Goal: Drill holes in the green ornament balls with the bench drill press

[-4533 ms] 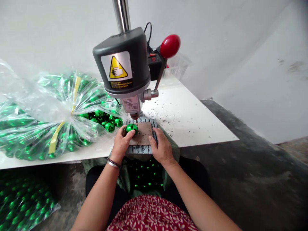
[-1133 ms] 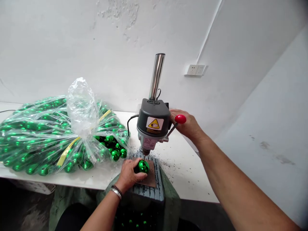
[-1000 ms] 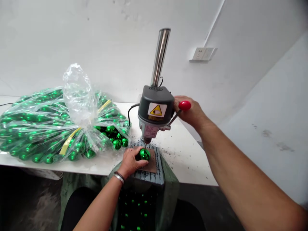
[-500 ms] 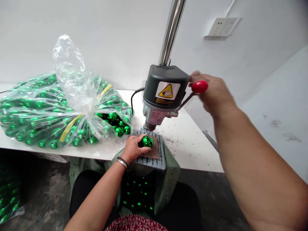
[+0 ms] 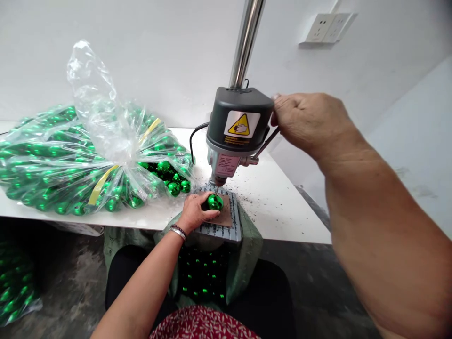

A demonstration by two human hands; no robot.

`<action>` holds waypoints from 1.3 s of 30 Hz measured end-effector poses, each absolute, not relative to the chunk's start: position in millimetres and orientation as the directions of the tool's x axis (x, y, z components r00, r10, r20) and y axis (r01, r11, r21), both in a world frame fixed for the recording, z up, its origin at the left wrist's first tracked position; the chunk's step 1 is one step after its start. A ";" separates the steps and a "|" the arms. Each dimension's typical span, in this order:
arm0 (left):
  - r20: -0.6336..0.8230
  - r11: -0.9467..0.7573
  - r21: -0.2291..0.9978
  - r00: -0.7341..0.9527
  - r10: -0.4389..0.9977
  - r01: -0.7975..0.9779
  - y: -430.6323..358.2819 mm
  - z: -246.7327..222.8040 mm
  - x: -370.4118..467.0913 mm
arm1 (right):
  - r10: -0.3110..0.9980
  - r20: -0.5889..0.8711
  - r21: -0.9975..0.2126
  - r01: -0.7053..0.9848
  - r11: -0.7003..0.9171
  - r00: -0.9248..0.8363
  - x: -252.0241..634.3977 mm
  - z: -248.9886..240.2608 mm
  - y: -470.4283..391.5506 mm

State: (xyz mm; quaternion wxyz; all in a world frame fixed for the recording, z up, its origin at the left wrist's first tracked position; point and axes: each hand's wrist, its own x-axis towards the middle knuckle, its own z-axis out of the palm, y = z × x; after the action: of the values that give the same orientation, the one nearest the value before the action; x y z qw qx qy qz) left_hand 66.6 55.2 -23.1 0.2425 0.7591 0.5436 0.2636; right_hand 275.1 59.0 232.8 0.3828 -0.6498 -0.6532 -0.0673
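Note:
Between the thumb and fingers of my left hand (image 5: 197, 212) is a shiny green ball (image 5: 215, 202), like a bauble. It rests on a brown board (image 5: 224, 217) on the grey slotted base (image 5: 236, 230) of a small drill press (image 5: 235, 125). The thin bit comes down at the ball's top; whether it has gone in I cannot tell. My right hand (image 5: 305, 115) is closed around the end of the drill press lever (image 5: 267, 142), hiding its red knob.
A large clear plastic bag (image 5: 116, 155) full of green balls fills the table's left side. Dark shavings lie on the white table (image 5: 282, 212) around the base. Green cloth sacking (image 5: 251, 263) hangs below, with more green balls (image 5: 201, 278) inside. A wall socket (image 5: 326, 28) is behind.
My right hand has closed over the lever's red knob, which showed before. The whole view has shifted slightly. My left hand still holds the ball under the bit.

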 end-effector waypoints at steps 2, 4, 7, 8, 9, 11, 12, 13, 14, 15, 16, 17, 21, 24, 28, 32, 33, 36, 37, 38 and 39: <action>0.128 -0.282 0.658 0.265 0.956 0.698 55.1 -22.5 66.6 | 0.822 0.515 -0.414 0.910 -0.007 0.241 268.4 235.4 57.5; 0.127 -0.280 0.658 0.264 0.956 0.699 54.9 -21.9 66.6 | 0.819 0.506 -0.417 0.908 -0.040 0.269 262.5 236.2 52.7; 0.134 -0.286 0.652 0.265 0.955 0.702 55.1 -21.7 66.5 | 0.784 0.562 -0.413 0.911 -0.010 0.264 260.5 228.3 43.1; 0.135 -0.288 0.650 0.267 0.954 0.703 55.3 -21.8 66.5 | 0.761 0.595 -0.398 0.917 0.001 0.257 261.4 223.2 39.4; 0.134 -0.289 0.648 0.267 0.954 0.704 55.5 -22.1 66.4 | 0.734 0.633 -0.379 0.925 0.019 0.244 262.5 217.3 35.3; 0.134 -0.290 0.646 0.269 0.954 0.706 56.0 -22.9 66.3 | 0.675 0.707 -0.340 0.938 0.065 0.210 264.2 205.1 26.0; 0.135 -0.292 0.645 0.271 0.953 0.706 56.3 -23.3 66.2 | 0.657 0.729 -0.329 0.940 0.087 0.194 264.2 199.7 21.1; 0.136 -0.296 0.645 0.275 0.952 0.705 56.5 -23.6 66.2 | 0.646 0.740 -0.327 0.940 0.099 0.189 263.6 195.3 16.2; 0.137 -0.299 0.645 0.279 0.950 0.703 56.6 -23.8 66.2 | 0.647 0.737 -0.338 0.936 0.101 0.197 262.3 191.9 11.7; 0.137 -0.302 0.645 0.283 0.949 0.702 56.6 -23.9 66.1 | 0.653 0.726 -0.354 0.931 0.089 0.214 260.6 189.7 7.8; 0.136 -0.304 0.644 0.286 0.949 0.702 56.6 -23.8 66.1 | 0.665 0.710 -0.373 0.925 0.073 0.234 258.7 188.5 4.7; 0.135 -0.305 0.644 0.287 0.948 0.702 56.5 -23.7 66.1 | 0.677 0.691 -0.392 0.918 0.054 0.255 256.8 188.1 2.4; 0.138 -0.308 0.639 0.289 0.947 0.705 56.4 -22.7 66.2 | 0.694 0.649 -0.436 0.900 0.006 0.310 253.0 189.1 0.4; 0.145 -0.305 0.638 0.279 0.949 0.707 56.5 -22.9 66.1 | 0.683 0.668 -0.432 0.901 0.033 0.295 254.2 187.7 1.7; 0.157 -0.309 0.641 0.275 0.949 0.702 56.8 -23.8 65.8 | 0.645 0.719 -0.402 0.912 0.081 0.260 255.7 182.5 2.6; 0.160 -0.316 0.637 0.281 0.946 0.703 57.0 -23.7 65.7 | 0.618 0.737 -0.396 0.916 0.068 0.273 253.2 174.3 0.6; 0.156 -0.315 0.636 0.282 0.947 0.705 57.0 -23.5 65.8 | 0.611 0.743 -0.393 0.917 0.069 0.272 252.4 171.9 -0.4; 0.145 -0.301 0.631 0.273 0.951 0.714 56.9 -23.0 66.0 | 0.594 0.760 -0.385 0.919 0.085 0.263 250.9 164.9 -3.6; 0.145 -0.299 0.631 0.269 0.952 0.716 56.8 -22.8 66.1 | 0.590 0.764 -0.383 0.919 0.089 0.261 250.6 162.7 -4.6; 0.148 -0.298 0.631 0.266 0.952 0.716 56.6 -22.7 66.1 | 0.588 0.766 -0.384 0.919 0.094 0.260 250.4 160.8 -5.5; 0.153 -0.299 0.633 0.264 0.952 0.714 56.4 -22.6 66.2 | 0.587 0.766 -0.387 0.917 0.096 0.262 250.2 159.0 -6.3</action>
State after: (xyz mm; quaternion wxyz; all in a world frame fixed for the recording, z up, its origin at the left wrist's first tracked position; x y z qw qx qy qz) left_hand 66.2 56.4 -22.6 0.2267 0.7618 0.5469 0.2630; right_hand 250.2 -6.3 159.0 0.4595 -0.6478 -0.5805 -0.1795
